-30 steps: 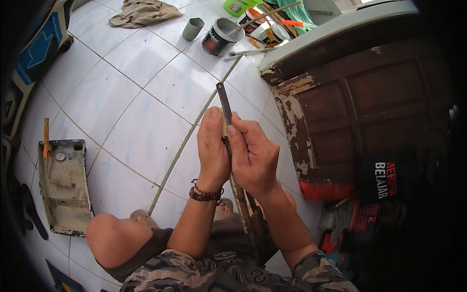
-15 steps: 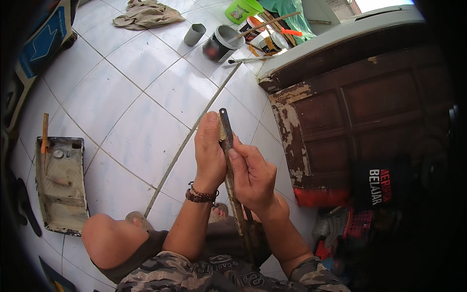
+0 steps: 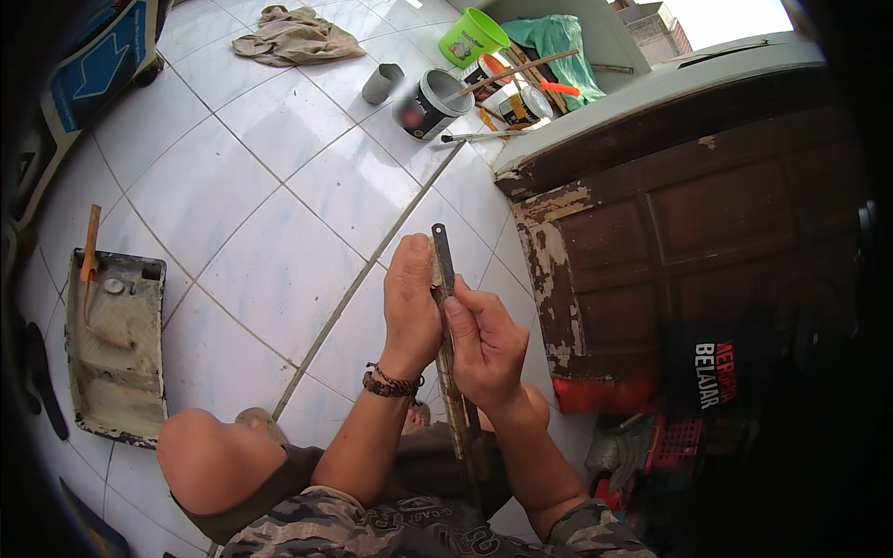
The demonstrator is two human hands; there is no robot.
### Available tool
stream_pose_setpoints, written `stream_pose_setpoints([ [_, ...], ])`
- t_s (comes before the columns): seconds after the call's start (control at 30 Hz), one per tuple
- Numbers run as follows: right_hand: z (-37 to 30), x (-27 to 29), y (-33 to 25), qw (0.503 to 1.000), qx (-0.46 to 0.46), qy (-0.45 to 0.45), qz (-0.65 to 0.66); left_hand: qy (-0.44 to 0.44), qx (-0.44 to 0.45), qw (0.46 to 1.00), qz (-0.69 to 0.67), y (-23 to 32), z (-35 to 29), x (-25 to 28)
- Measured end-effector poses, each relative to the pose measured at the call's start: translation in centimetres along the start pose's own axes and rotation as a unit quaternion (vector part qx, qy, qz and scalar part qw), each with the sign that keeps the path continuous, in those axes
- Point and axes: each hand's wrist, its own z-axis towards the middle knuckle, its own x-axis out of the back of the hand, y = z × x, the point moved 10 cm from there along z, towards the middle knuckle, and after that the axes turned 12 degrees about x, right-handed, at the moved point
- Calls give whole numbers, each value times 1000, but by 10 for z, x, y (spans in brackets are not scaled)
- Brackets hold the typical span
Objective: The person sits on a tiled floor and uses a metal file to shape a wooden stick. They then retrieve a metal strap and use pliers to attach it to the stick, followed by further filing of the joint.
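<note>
In front of my lap, my left hand (image 3: 410, 302) is closed round a narrow, worn wooden strip (image 3: 448, 381) that runs down toward my body. Its thumb lies along the upper end. Beside it, my right hand (image 3: 487, 342) pinches a dark, flat hacksaw blade (image 3: 441, 249) between thumb and fingers. The blade's end, with a round hole, sticks up past both hands. It lies against the wood; how far it reaches down behind my fingers is hidden.
A paint tray (image 3: 116, 363) with a wooden-handled tool (image 3: 91, 242) lies at left. Paint cans (image 3: 437, 107), a grey cup (image 3: 381, 84), a green bucket (image 3: 473, 39) and a rag (image 3: 290, 37) stand or lie beyond. A peeling brown door (image 3: 605, 270) fills the right.
Both hands, with the strip and blade, sit slightly lower and further right in view. The surroundings have shifted a little too. My grip looks the same.
</note>
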Motion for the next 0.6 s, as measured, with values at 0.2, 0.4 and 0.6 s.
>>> stream_pose_setpoints([
  [0.2,4,-9,18,994,-99,-44,-4,23,-27,999,3,5,0,5],
  [0.4,14,-9,17,997,-70,-19,14,23,-53,998,13,14,-1,2],
  [0.6,-7,4,2,998,-65,-8,15,11,-16,999,27,-2,-1,1],
])
